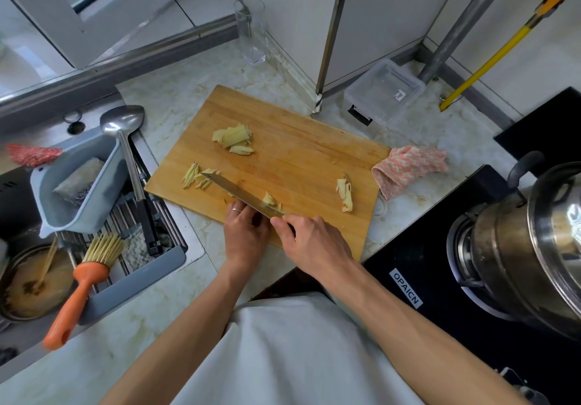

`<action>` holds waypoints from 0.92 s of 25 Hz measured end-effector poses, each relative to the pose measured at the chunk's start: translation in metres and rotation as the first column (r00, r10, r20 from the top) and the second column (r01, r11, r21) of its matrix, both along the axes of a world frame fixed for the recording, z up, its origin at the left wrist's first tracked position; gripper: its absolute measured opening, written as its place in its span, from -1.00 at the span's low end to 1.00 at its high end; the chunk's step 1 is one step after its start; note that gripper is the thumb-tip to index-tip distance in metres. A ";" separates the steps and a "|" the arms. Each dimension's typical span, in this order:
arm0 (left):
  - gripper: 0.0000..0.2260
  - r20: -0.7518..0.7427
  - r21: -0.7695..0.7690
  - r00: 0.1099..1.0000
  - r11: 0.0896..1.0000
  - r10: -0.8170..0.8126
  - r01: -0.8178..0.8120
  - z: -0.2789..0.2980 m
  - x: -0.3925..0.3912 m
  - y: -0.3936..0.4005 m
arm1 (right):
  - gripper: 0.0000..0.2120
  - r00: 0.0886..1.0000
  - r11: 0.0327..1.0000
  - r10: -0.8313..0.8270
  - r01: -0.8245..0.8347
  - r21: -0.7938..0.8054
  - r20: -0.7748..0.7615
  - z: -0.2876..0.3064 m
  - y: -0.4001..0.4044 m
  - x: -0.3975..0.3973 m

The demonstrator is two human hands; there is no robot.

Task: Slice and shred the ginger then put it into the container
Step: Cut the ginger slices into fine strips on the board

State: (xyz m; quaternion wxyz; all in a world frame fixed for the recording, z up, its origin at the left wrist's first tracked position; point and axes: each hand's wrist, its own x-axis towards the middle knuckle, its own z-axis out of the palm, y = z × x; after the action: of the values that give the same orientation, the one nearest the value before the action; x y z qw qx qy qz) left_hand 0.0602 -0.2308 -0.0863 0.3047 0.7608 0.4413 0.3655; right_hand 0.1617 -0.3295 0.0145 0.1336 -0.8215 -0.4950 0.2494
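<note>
Right hand (309,241): curled round the handle of the knife (242,195), the blade laid aslant over the board.
Left hand (246,231): set just beside the blade, fingers bent down onto the board; what is pinched under them cannot be told.
Ginger near the hands: a few cut bits (269,199) touching the blade; shreds (196,180) at the blade tip.
Ginger farther off: slices (234,139) beyond the blade; a peeled scrap (345,195) to the right.
Board (298,153): wooden, laid on a pale marble counter (176,96).
Container (385,92): clear plastic, well apart from the hands, by the tiled wall.
Surroundings: cloth (408,169) touching the board's right edge; steel pot (531,247) on the stove; ladle (125,140) and brush (85,275) over the sink at left.
</note>
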 end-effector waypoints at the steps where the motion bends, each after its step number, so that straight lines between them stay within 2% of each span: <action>1: -0.85 -0.005 -0.007 1.000 1.000 0.004 -0.004 0.000 0.000 0.000 | -0.48 1.000 1.000 0.000 0.000 0.000 0.005 -0.001 0.001 0.000; 8: -0.94 -0.022 -0.021 1.000 1.000 0.004 -0.004 -0.001 0.000 0.001 | -0.50 1.000 1.000 -0.013 0.012 0.024 0.008 -0.008 0.002 0.000; 17: -0.86 -0.026 -0.017 0.999 1.000 0.020 -0.021 -0.001 0.000 0.000 | -0.50 1.000 1.000 -0.025 0.025 0.001 -0.004 -0.005 0.002 -0.004; 23: -0.91 -0.019 -0.017 1.000 1.000 0.019 -0.019 -0.001 0.001 0.001 | -0.51 0.999 0.999 -0.034 0.034 0.019 -0.005 -0.007 0.003 -0.004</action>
State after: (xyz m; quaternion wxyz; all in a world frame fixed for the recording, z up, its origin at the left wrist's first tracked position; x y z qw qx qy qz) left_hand 0.0608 -0.2298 -0.0872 0.3036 0.7574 0.4543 0.3575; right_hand 0.1574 -0.3265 0.0076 0.1466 -0.8280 -0.4830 0.2443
